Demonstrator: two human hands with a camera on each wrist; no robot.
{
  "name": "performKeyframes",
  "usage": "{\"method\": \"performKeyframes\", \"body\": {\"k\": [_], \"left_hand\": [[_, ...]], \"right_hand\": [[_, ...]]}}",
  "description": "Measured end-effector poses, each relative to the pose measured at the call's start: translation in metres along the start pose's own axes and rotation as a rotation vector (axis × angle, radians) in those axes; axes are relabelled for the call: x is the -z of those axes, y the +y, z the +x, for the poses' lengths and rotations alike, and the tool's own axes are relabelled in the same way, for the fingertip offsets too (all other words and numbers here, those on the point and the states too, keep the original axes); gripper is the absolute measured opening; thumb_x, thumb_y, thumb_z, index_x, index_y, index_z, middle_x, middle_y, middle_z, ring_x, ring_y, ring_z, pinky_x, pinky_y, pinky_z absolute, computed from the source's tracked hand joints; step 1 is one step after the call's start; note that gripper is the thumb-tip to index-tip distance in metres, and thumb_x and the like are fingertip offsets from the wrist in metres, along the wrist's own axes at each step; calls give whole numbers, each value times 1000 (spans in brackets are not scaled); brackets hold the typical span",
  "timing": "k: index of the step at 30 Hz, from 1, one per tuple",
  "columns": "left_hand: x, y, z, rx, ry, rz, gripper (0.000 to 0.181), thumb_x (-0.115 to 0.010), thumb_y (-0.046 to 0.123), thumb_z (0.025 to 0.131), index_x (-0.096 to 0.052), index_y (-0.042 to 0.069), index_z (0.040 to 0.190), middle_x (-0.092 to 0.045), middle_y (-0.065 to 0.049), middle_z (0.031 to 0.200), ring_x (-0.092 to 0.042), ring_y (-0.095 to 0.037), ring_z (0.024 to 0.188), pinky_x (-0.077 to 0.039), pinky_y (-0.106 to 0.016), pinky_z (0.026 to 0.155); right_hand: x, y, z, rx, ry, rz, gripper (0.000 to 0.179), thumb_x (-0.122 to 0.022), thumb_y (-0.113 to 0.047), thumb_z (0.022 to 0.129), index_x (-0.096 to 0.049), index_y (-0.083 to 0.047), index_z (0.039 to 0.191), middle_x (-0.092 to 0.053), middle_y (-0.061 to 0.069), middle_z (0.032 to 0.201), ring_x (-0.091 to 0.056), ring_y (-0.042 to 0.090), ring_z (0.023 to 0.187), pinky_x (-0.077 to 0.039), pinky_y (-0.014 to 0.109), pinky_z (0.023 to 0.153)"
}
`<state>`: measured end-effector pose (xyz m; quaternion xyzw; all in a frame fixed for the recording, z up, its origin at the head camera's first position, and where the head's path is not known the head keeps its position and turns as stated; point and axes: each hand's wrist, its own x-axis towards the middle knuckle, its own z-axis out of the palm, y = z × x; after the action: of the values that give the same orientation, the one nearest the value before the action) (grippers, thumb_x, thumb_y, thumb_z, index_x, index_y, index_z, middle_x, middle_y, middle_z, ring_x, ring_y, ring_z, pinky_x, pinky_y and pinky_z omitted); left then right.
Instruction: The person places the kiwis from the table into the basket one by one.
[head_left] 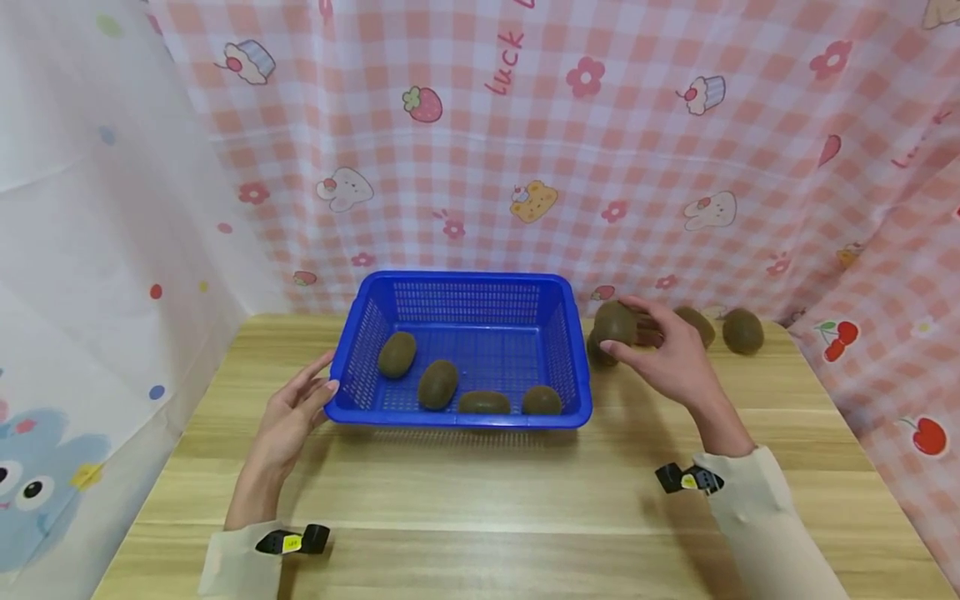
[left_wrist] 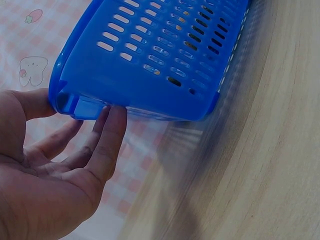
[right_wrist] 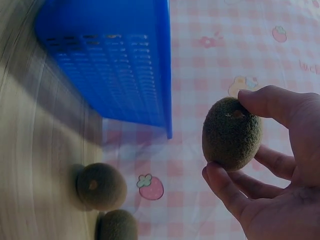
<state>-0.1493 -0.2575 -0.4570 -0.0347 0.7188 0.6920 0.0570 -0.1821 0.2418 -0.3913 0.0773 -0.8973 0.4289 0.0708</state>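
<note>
A blue plastic basket (head_left: 459, 419) with slotted walls has several brown kiwis inside, among them one kiwi (head_left: 397, 355) at the left and one (head_left: 542, 401) near the front right corner. My left hand (head_left: 288, 417) grips the basket's left end, thumb on the rim and fingers under it, as the left wrist view shows. Just beyond the basket's right side, my right hand (head_left: 671, 354) pinches a kiwi (right_wrist: 232, 134) between thumb and fingertips, raised above the table. Below the held fruit, another kiwi (right_wrist: 102, 186) lies on the table.
More kiwis, including one (head_left: 742, 331) at the far right, lie along the back of the wooden table (head_left: 480, 500). A pink checked curtain (head_left: 480, 167) hangs right behind the basket. White cloth (head_left: 112, 233) hangs at the left.
</note>
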Motion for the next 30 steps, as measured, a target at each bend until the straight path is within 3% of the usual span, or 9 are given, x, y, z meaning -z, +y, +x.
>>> {"method": "performKeyframes", "body": {"k": [5, 11, 17, 30], "left_hand": [[-1, 0, 1, -1, 2, -6, 62, -62, 31, 104, -39, 17, 159, -64, 10, 122, -66, -2, 108, -57, -19, 92], [0, 1, 2, -13, -7, -27, 62, -63, 30, 103, -39, 16, 159, -64, 10, 122, -67, -2, 108, -58, -19, 91], [2, 0, 2, -30, -2, -37, 63, -64, 29, 103, -40, 13, 159, -66, 13, 119, -68, -2, 106, -58, -19, 89], [1, -2, 2, -18, 1, -20, 61, -63, 29, 104, -40, 15, 159, -66, 12, 116, -67, -3, 105, -58, -19, 90]], "right_hand": [[-4, -11, 5, 41, -12, 17, 64, -81, -31, 90, -55, -25, 148, -59, 9, 146, -63, 31, 126, -55, 49, 103], [-11, -22, 11, 89, -42, 23, 66, -82, -25, 90, -53, -13, 149, -56, 13, 148, -63, 36, 126, -54, 53, 104], [-21, -31, 17, 150, -77, 51, 62, -82, -21, 89, -56, -9, 144, -61, 15, 138, -65, 36, 120, -56, 52, 100], [-37, -39, 17, 143, -144, 2, 66, -84, -24, 87, -55, -13, 146, -63, 11, 137, -72, 33, 108, -60, 51, 93]]}}
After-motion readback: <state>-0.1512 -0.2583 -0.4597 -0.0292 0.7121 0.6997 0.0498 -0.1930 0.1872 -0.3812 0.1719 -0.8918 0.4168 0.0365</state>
